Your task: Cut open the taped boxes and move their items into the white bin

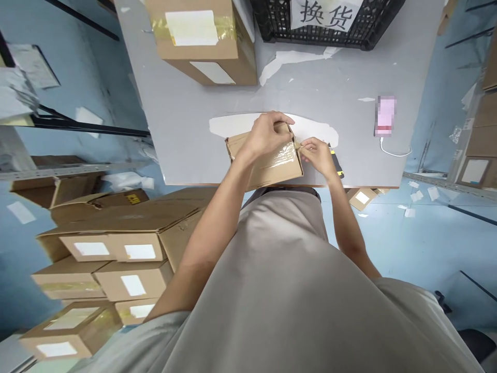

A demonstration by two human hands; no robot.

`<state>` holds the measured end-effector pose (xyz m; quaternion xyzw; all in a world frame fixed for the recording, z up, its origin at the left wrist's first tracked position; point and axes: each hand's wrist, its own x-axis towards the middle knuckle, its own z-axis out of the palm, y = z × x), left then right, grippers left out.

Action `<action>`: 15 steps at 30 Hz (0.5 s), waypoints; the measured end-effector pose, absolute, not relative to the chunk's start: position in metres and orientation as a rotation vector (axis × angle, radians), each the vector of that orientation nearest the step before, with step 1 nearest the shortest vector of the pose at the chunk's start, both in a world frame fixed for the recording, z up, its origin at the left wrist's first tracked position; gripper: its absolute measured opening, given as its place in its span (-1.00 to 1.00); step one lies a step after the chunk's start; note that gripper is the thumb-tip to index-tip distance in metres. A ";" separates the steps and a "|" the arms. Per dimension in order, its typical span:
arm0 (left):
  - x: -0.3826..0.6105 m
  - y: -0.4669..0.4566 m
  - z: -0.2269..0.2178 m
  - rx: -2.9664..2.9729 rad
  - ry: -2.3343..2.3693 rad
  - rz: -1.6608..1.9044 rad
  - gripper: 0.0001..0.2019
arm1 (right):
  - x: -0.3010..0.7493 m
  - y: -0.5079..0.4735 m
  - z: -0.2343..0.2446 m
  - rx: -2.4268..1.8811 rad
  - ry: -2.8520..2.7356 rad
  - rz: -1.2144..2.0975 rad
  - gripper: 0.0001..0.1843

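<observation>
A small cardboard box sealed with clear tape lies at the near edge of the grey table. My left hand rests on top of the box, fingers curled over its far edge, holding it down. My right hand is at the box's right corner, fingers pinched on a strip of the clear tape. A black and yellow tool lies on the table just under my right hand.
A larger taped box stands at the table's back left, a black plastic crate with a paper sign at the back. A phone with a white cable lies right. Several labelled boxes are stacked on the floor to the left.
</observation>
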<state>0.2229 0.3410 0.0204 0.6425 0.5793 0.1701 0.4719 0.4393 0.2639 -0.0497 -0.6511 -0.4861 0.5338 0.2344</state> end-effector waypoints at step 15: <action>0.224 0.339 0.023 1.511 1.424 0.443 -0.68 | 0.476 0.202 -0.058 -2.391 -1.242 0.979 -0.68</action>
